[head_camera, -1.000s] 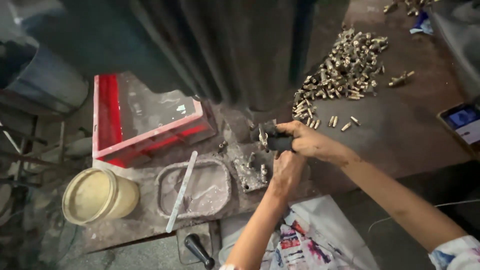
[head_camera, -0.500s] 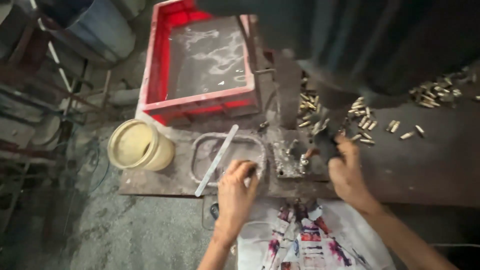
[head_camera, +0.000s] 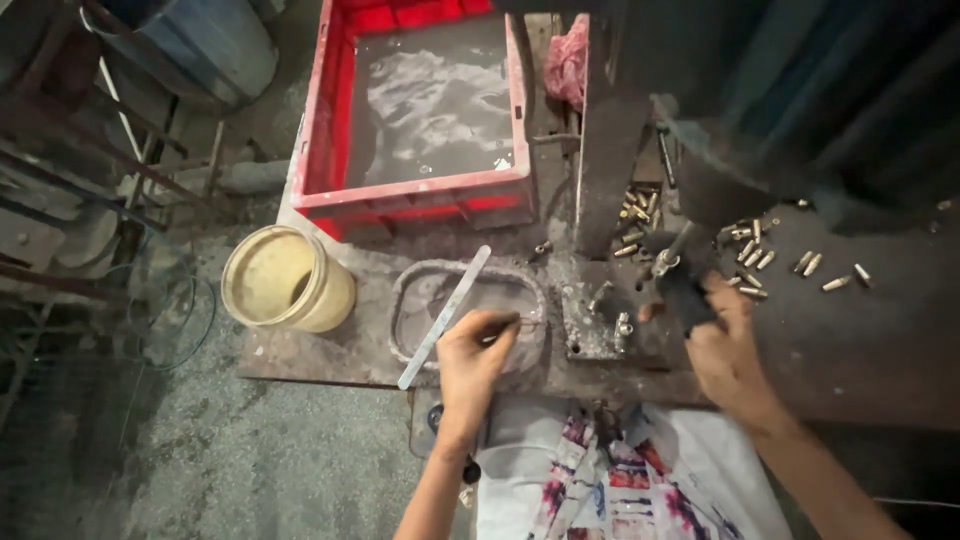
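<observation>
While right hand (head_camera: 725, 345) clasps lever handle (head_camera: 685, 290), left hand (head_camera: 472, 350) pinches over tray (head_camera: 410, 300).

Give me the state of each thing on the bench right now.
Red crate: holds cloudy liquid.
Yellow bucket: upright, open-topped.
Oval tray: flat on the bench, a pale strip lying across it.
Left hand: fingers pinched over the tray.
Right hand: closed around the black handle.
Brass pieces: scattered loose.
</observation>
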